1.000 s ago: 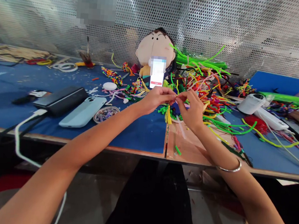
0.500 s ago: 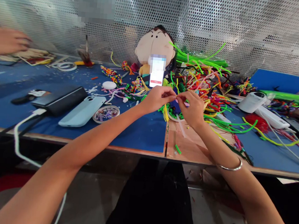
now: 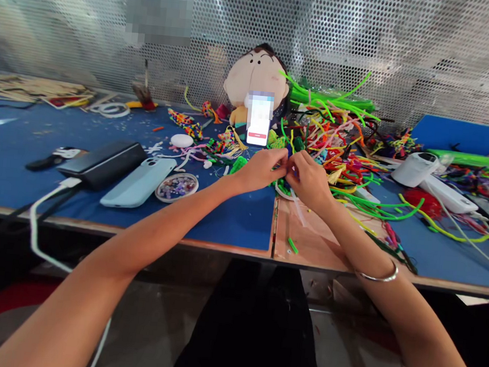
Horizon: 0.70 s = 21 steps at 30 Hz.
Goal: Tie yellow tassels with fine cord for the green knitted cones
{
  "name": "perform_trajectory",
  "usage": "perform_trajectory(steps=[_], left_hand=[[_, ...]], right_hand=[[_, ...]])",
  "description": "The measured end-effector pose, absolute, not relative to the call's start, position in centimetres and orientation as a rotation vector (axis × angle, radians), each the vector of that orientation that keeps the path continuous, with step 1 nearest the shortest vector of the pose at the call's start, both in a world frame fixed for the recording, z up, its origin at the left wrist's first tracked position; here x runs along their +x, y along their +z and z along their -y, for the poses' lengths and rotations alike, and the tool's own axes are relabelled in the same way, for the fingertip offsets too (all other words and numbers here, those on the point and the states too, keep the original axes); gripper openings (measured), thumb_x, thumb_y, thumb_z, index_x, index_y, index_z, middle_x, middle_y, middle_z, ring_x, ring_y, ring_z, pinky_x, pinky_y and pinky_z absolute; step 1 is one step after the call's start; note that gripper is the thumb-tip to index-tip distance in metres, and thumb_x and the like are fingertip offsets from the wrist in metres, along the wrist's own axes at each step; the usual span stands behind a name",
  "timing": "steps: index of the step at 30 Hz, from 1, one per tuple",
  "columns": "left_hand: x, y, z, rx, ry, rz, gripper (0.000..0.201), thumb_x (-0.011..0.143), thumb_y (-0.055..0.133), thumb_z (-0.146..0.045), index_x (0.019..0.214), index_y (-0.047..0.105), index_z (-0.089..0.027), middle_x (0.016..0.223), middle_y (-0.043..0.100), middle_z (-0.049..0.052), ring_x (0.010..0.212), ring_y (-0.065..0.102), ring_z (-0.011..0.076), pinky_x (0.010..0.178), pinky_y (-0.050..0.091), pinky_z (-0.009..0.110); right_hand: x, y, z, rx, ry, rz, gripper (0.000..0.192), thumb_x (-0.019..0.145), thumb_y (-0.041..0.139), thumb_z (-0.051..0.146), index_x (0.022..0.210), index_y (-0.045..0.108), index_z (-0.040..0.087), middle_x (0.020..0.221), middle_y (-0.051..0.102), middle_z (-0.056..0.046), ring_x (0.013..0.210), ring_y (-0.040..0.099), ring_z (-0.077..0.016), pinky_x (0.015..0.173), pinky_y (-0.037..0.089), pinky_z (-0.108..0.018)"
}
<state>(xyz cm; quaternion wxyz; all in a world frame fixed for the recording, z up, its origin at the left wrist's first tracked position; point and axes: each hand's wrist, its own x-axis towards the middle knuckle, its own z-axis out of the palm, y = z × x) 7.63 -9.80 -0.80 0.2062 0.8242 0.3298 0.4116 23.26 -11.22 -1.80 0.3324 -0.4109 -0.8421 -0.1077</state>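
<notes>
Green pipe-cleaner piece (image 3: 279, 182) sits pinched between left hand (image 3: 263, 169) and right hand (image 3: 311, 181), fingers curled together.

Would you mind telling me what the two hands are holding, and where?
Left hand and right hand pinch something small together; the fingers hide it.

No legible text, phone screen (image 3: 258, 119) against the plush doll (image 3: 254, 76) blurred, nothing readable elsewhere
</notes>
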Motion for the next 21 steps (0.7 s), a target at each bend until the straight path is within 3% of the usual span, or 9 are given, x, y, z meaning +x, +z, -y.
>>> perform_trajectory(steps=[6, 15, 21], left_hand=[[7.2, -0.7, 9.4, 2.239, 1.073, -0.87, 0.013, 0.068, 0.051, -0.01, 0.06, 0.044, -0.018, 0.052, 0.039, -0.005, 0.052, 0.033, 0.0095, 0.054, 0.021, 0.027], [6.4, -0.8, 8.2, 1.957, 1.196, -0.708, 0.014, 0.074, 0.041, -0.016, 0.061, 0.041, -0.019, 0.055, 0.031, -0.005, 0.049, 0.026, 0.0079, 0.051, 0.022, 0.025], [6.3, -0.7, 8.4, 1.741, 1.213, -0.58, 0.01, 0.073, 0.058, -0.022, 0.066, 0.054, -0.015, 0.056, 0.04, -0.005, 0.052, 0.035, 0.006, 0.051, 0.024, 0.024]], right_hand=[[23.1, -1.6, 11.4, -1.043, -0.217, 2.249, 0.01, 0.074, 0.043, 0.011, 0.079, 0.044, 0.02, 0.082, 0.053, -0.005, 0.067, 0.045, -0.0164, 0.057, 0.03, -0.028], [24.1, -1.0, 10.9, -1.016, -0.03, 2.093, 0.017, 0.069, 0.045, 0.01, 0.065, 0.034, 0.022, 0.067, 0.039, 0.001, 0.06, 0.035, -0.0134, 0.059, 0.026, -0.028], [23.9, -1.0, 11.2, -1.043, 0.156, 2.091, 0.023, 0.082, 0.042, 0.018, 0.059, 0.037, 0.021, 0.052, 0.035, 0.004, 0.05, 0.032, -0.011, 0.054, 0.023, -0.028]])
